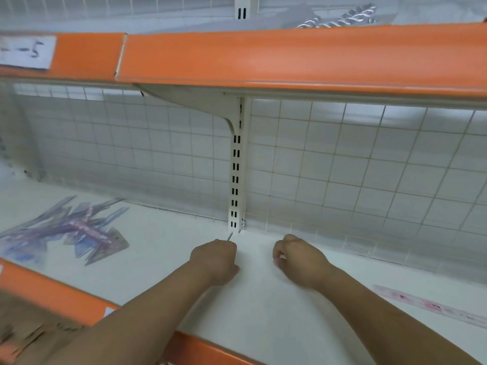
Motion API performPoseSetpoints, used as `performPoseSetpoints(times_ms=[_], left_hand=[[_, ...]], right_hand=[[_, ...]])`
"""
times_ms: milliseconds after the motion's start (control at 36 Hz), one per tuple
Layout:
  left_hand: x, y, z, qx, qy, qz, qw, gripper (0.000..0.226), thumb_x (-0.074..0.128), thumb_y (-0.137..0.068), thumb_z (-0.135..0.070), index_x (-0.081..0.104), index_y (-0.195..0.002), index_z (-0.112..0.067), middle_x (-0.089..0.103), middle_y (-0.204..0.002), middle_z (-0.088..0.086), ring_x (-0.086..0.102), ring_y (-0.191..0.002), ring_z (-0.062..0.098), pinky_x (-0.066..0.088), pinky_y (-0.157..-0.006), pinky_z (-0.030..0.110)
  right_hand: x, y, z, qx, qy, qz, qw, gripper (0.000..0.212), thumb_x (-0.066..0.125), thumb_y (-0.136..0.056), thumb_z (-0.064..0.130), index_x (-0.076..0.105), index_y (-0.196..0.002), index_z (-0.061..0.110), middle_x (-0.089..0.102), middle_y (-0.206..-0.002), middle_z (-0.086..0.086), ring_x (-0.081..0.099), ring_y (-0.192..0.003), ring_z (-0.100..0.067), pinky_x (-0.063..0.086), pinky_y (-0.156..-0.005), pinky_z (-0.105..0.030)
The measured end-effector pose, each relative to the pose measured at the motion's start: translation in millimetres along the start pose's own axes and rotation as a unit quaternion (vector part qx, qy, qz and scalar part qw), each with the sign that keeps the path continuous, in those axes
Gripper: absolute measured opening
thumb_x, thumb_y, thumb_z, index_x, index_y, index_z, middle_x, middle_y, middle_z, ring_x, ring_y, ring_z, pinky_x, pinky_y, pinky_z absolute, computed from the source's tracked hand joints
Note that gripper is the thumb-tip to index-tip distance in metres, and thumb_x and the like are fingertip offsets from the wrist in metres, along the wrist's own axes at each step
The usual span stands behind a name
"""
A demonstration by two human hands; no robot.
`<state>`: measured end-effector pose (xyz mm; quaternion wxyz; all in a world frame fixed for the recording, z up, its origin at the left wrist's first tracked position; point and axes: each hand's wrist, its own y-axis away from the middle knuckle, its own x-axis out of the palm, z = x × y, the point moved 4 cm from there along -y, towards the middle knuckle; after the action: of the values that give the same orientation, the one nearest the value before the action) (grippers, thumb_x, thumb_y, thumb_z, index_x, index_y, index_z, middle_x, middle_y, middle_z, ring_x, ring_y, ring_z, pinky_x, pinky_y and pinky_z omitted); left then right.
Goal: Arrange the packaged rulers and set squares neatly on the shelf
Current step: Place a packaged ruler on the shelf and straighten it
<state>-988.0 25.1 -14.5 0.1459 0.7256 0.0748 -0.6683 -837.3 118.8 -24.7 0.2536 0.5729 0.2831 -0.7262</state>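
Your left hand (214, 259) and right hand (299, 259) lay curled on the shelf (263, 317); any hold could not be told. Packaged set squares (71, 233) lay left of them, a packaged ruler (432, 306) right.

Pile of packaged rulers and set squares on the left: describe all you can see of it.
The pile of packaged rulers and set squares lies flat on the white shelf, a messy fan with ends splayed every way. Pieces look like clear plastic tinted blue, purple and pink; a triangular one sits at its right edge. Only the shelf touches it.
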Motion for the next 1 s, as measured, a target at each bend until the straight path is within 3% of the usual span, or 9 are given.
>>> performPoseSetpoints(times_ms=[306,472,833,1000], left_hand=[[-7,46,98,-0.085,0.017,-0.020,0.996,0.041,0.048,-0.097,-0.037,0.048,-0.133,-0.018,0.053,-0.131,0.002,0.051,-0.120,0.022,0.046,-0.094,0.035],[-14,71,169,-0.120,0.027,-0.025,0.992,0.041,0.048,-0.098,-0.036,0.047,-0.134,-0.016,0.051,-0.135,0.002,0.049,-0.123,0.022,0.043,-0.096,0.033],[-30,107,333,-0.127,0.010,-0.024,0.992,0.042,0.047,-0.097,-0.033,0.045,-0.137,-0.019,0.052,-0.136,-0.001,0.048,-0.125,0.018,0.041,-0.094,0.030],[-26,108,380,-0.116,0.022,-0.011,0.993,0.030,0.046,-0.097,-0.030,0.056,-0.123,-0.017,0.056,-0.126,0.000,0.053,-0.115,0.018,0.041,-0.083,0.028]], right_hand=[[22,-32,104,-0.100,0.011,0.015,0.995,0.020,0.048,-0.097,0.031,0.059,-0.108,0.020,0.050,-0.114,0.001,0.053,-0.107,-0.018,0.044,-0.080,-0.028],[32,-58,175,-0.131,-0.002,0.009,0.991,0.017,0.049,-0.095,0.033,0.059,-0.104,0.023,0.041,-0.100,0.008,0.053,-0.105,-0.017,0.039,-0.075,-0.026],[61,-97,326,-0.119,-0.028,-0.005,0.993,0.012,0.046,-0.094,0.026,0.058,-0.093,0.023,0.046,-0.097,0.003,0.055,-0.096,-0.020,0.043,-0.074,-0.029],[77,-115,362,-0.101,-0.012,0.006,0.995,0.017,0.043,-0.096,0.029,0.048,-0.082,0.022,0.044,-0.091,0.000,0.051,-0.084,-0.021,0.041,-0.071,-0.031]])
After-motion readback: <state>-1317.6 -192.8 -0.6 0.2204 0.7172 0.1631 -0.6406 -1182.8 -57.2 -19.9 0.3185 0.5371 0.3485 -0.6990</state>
